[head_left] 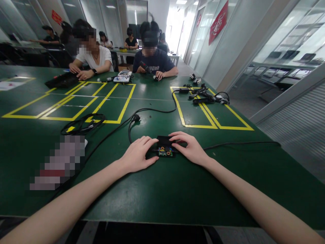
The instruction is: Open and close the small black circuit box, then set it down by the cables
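In front of me on the green table lies an opened power adapter with its circuit board (165, 151) showing copper-coloured coils. Its black plastic cover (164, 140) stands up along the board's far side. My left hand (138, 154) grips the adapter's left side, fingers at the cover's edge and thumb low by the board's corner. From the right, my right hand (190, 146) holds the cover's right end between fingers and thumb. A black cable (241, 143) runs off to the right; another black cord passes behind my left hand to a plug (136, 118).
A coiled black cable (83, 124) and a blurred-out flat object (59, 162) lie at left. Yellow tape (203, 126) marks rectangles on the table. Black parts and cables (203, 96) sit at far right. Two people work across the table, one holding a power tool (145, 66).
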Motion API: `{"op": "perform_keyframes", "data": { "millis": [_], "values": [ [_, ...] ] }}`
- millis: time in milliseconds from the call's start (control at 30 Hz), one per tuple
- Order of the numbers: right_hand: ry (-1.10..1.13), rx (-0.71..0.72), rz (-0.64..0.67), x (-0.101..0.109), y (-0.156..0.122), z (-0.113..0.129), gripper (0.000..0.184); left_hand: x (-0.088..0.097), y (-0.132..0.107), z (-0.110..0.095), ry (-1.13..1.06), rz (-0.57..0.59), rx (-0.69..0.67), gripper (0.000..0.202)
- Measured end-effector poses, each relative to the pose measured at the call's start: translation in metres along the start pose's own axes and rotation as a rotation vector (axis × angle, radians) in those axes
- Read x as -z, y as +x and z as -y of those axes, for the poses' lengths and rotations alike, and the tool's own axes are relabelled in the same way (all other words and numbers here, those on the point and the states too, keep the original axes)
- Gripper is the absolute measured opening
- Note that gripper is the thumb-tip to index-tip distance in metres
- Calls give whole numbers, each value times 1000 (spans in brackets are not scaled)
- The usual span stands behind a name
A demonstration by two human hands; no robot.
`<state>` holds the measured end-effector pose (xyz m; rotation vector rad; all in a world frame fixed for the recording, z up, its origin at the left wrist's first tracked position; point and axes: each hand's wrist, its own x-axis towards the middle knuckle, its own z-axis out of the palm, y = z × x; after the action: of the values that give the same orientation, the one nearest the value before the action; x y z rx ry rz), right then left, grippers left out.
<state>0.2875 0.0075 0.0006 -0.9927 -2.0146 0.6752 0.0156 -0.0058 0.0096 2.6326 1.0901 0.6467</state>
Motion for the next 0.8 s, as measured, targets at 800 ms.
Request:
{"op": "perform_keyframes", "data": {
  "millis": [800],
  "values": [
    [308,-162,-65,-4,-2,2,19,0,0,0,-86,-20,79,41]
  ]
}}
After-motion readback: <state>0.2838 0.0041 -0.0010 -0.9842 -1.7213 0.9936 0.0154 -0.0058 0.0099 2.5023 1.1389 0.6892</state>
